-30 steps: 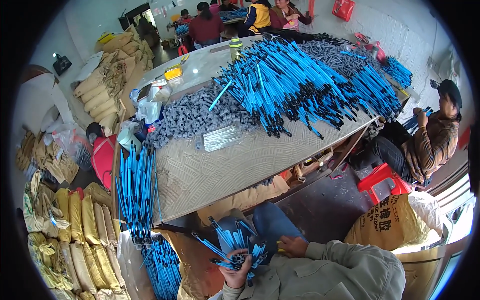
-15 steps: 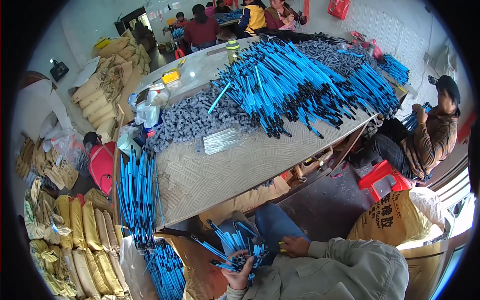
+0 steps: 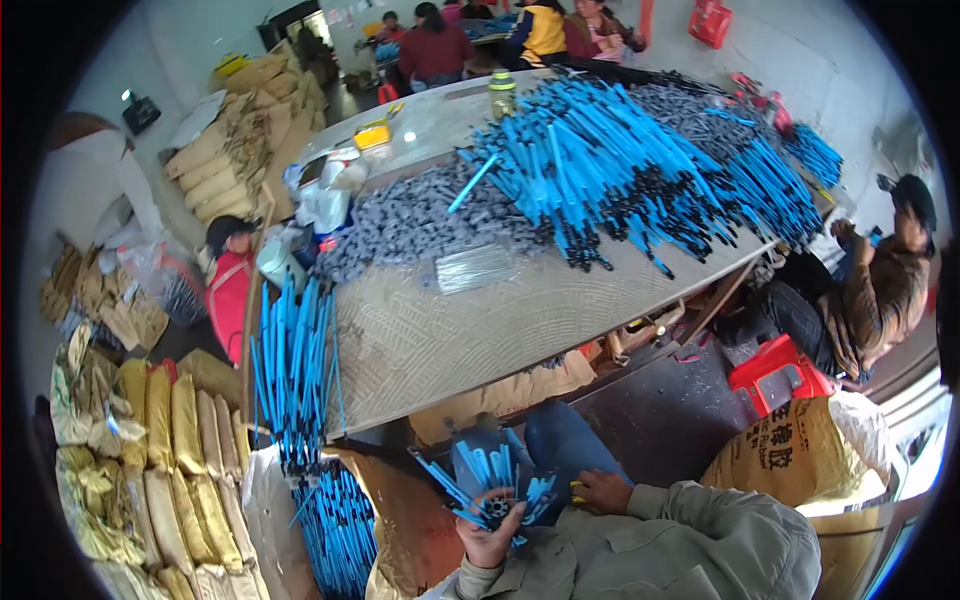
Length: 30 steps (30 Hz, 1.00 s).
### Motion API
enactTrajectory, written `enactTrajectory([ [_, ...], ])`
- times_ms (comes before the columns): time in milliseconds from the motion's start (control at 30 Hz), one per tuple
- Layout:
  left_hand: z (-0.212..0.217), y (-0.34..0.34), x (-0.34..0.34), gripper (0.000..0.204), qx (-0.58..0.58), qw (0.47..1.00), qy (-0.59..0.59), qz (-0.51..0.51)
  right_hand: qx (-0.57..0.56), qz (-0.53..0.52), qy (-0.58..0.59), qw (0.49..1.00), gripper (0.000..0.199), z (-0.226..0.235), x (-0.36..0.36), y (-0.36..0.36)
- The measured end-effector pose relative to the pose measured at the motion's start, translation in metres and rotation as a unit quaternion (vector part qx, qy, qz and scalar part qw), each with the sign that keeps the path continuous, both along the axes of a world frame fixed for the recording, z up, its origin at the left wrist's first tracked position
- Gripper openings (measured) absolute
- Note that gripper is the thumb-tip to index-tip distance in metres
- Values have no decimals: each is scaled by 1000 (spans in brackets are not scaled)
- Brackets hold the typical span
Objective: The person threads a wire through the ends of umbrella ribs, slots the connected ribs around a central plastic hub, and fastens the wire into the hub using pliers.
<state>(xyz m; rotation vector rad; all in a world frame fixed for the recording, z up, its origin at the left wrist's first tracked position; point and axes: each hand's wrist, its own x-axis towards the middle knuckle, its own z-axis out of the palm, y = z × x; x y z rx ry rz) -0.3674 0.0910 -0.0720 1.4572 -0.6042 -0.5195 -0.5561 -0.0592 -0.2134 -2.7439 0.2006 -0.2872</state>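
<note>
blue rods [image 3: 495, 480] sit fanned out in your left hand [image 3: 490, 535], down at the bottom of the view just over your lap, their dark-tipped ends bunched together where your fingers close round them. your grip there is tight, a fist about the bundle's base, and the rods splay up and away toward the table [image 3: 440, 330]. your right hand [image 3: 603, 490] rests just beside the bundle on your blue trouser leg, fingers curled, with something small and yellow at the fingertips; whether it is pinching that you cannot tell from here. ahead of you the table carries a big heap of blue rods [image 3: 620, 160] and a spread of grey pieces [image 3: 420, 215]. more blue rods [image 3: 295, 370] hang off the table's left edge.
</note>
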Motion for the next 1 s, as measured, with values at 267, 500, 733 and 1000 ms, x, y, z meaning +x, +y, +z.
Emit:
enactTrajectory([
  [267,-13,8,5,25,10,1000,7,-26,-1,13,40,999,26,5,5,1],
  [500,-2,13,4,26,6,998,21,-58,2,13,66,998,23,8,5,5],
  [733,-3,11,3,26,2,995,29,-92,4,22,39,999,23,14,7,2],
  [1000,-2,5,-1,26,13,992,4,-125,6,17,58,998,27,12,7,0],
])
